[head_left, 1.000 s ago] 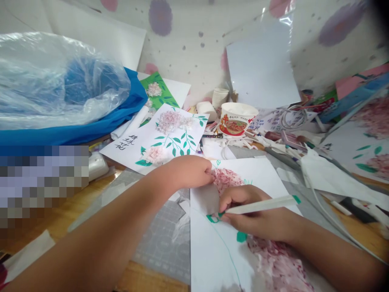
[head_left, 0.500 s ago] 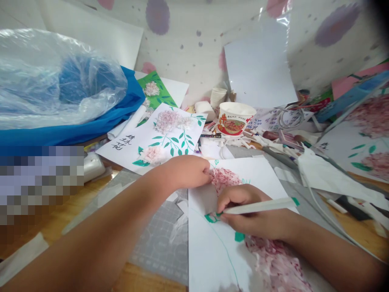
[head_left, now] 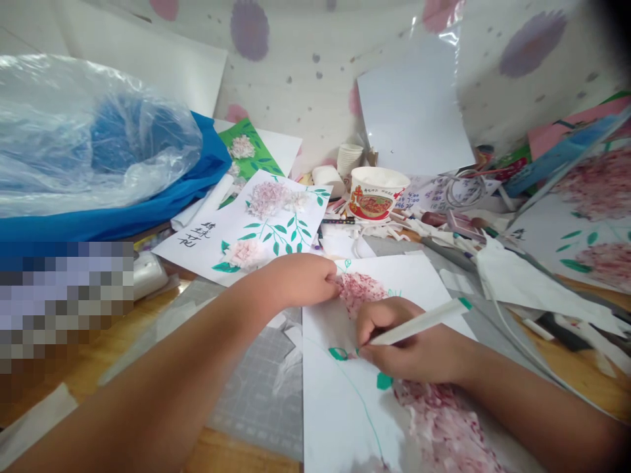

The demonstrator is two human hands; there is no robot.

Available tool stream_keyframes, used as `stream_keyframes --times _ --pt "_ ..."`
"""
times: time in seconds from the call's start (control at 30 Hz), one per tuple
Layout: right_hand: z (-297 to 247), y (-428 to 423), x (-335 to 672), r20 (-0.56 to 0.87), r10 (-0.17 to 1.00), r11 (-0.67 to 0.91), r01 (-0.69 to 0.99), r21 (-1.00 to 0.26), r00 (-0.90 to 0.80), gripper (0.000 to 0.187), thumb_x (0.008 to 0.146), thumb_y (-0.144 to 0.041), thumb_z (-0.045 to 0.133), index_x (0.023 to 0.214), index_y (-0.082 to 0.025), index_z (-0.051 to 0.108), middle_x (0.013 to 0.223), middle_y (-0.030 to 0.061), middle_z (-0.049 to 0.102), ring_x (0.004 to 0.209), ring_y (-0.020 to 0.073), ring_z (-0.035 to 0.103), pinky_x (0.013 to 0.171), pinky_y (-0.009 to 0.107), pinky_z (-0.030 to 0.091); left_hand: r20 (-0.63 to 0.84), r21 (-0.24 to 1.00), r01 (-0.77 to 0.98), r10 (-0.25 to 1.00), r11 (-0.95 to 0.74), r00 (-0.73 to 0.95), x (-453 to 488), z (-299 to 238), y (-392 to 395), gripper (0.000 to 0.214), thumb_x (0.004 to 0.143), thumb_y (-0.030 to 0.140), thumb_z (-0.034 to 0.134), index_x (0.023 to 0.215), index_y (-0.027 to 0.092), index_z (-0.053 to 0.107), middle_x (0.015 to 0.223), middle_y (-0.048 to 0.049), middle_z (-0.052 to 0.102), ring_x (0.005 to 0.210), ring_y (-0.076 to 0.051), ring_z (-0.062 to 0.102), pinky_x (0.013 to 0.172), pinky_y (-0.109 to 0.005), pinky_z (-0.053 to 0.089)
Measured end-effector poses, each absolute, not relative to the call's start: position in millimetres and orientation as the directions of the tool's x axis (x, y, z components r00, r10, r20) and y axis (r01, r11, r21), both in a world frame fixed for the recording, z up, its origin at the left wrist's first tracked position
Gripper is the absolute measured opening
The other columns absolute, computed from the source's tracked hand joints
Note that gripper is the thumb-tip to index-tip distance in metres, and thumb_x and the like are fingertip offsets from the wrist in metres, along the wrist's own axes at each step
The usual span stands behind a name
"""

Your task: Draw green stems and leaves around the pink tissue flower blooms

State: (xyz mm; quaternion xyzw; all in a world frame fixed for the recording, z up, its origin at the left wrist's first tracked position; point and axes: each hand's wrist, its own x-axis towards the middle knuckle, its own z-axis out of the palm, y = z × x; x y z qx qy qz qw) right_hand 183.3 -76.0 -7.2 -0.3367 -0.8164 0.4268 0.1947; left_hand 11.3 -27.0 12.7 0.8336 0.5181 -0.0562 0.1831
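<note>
On the left, a clear plastic bag (head_left: pixel 39 131) bulges over blue cloth (head_left: pixel 214 144), with a flower picture (head_left: pixel 192 246) lying to its right, beyond the left forearm, which crosses a gray cutting mat (head_left: pixel 259 394). The left hand (head_left: pixel 310 279), fingers curled closed, is at the far left corner of the near white paper (head_left: pixel 328 414), which bears pink textured flowers; a noodle cup (head_left: pixel 377 197) stands beyond. The right hand (head_left: pixel 409 345) grips a white marker (head_left: pixel 419 322) over that paper, its fingers hiding the tip, with white tissue (head_left: pixel 537 286) farther right.
</note>
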Motion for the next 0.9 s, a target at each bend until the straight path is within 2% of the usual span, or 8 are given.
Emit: stream_keyframes --times 0.1,0.27,0.4,0.53,0.67,0.77,0.9 --pt "-7.8 -75.9 183.7 0.030 0.709 0.406 0.372 -0.835 -0.705 0.008 0.065 -0.008 0.052 0.070 -0.015 0.053 0.062 -0.0021 0.054 0.053 0.0067 0.048 0.047 0.015 0.038 -0.286 0.251 0.884 0.842 -0.394 0.457 11.7 13.1 -27.0 0.019 0.068 0.034 0.036 0.063 0.020 0.048 0.063 0.0013 0.053 0.052 -0.010 0.043 0.044 -0.023 0.025" --pt "-7.5 -75.6 184.1 0.030 0.712 0.410 0.381 -0.829 -0.701 0.008 0.064 -0.008 0.052 0.060 -0.015 0.049 0.055 -0.0038 0.049 0.048 0.0060 0.045 0.044 0.015 0.035 -0.287 0.252 0.889 0.848 -0.383 0.446 12.1 13.9 -27.6 0.018 0.067 0.033 0.036 0.063 0.021 0.048 0.063 0.0018 0.052 0.052 -0.011 0.044 0.043 -0.023 0.026" --pt "-6.4 -75.7 184.2 0.025 0.713 0.413 0.390 -0.823 -0.701 0.008 0.065 -0.009 0.051 0.069 -0.015 0.053 0.063 -0.0021 0.053 0.053 0.0071 0.048 0.048 0.015 0.038 -0.280 0.247 0.884 0.844 -0.397 0.457 11.6 13.3 -27.5 0.019 0.068 0.035 0.036 0.063 0.020 0.047 0.063 0.0015 0.052 0.052 -0.011 0.044 0.043 -0.023 0.026" --pt "-6.2 -75.5 184.0 0.022 0.708 0.408 0.384 -0.828 -0.706 0.007 0.064 -0.008 0.051 0.063 -0.015 0.051 0.057 -0.0032 0.051 0.050 0.0064 0.046 0.045 0.015 0.036 -0.286 0.248 0.886 0.844 -0.392 0.453 11.0 13.5 -27.6 0.019 0.068 0.035 0.036 0.063 0.021 0.047 0.063 0.0018 0.052 0.052 -0.011 0.044 0.043 -0.023 0.026" --pt "-6.4 -74.9 183.5 0.026 0.714 0.418 0.396 -0.817 -0.700 0.009 0.064 -0.007 0.050 0.068 -0.015 0.053 0.061 -0.0023 0.053 0.052 0.0070 0.047 0.047 0.015 0.037 -0.284 0.249 0.884 0.843 -0.395 0.457 11.4 14.8 -28.2 0.019 0.068 0.034 0.036 0.062 0.021 0.047 0.064 0.0015 0.053 0.052 -0.011 0.044 0.043 -0.023 0.026" --pt "-6.8 -75.2 184.0 0.029 0.697 0.424 0.379 -0.823 -0.716 0.007 0.065 -0.008 0.050 0.063 -0.014 0.052 0.059 -0.0023 0.051 0.051 0.0071 0.047 0.047 0.016 0.037 -0.291 0.249 0.887 0.844 -0.388 0.451 12.1 15.2 -28.3 0.018 0.067 0.033 0.035 0.064 0.021 0.048 0.066 0.0011 0.054 0.054 -0.012 0.045 0.044 -0.024 0.027" --pt "-8.4 -75.9 184.5 0.054 0.698 0.452 0.382 -0.806 -0.714 0.009 0.067 -0.009 0.050 0.071 -0.015 0.054 0.065 -0.0005 0.056 0.057 0.0088 0.050 0.052 0.017 0.040 -0.294 0.242 0.888 0.843 -0.391 0.451 11.8 14.0 -27.1 0.020 0.067 0.034 0.035 0.064 0.021 0.049 0.068 0.0003 0.055 0.055 -0.013 0.046 0.045 -0.024 0.027"
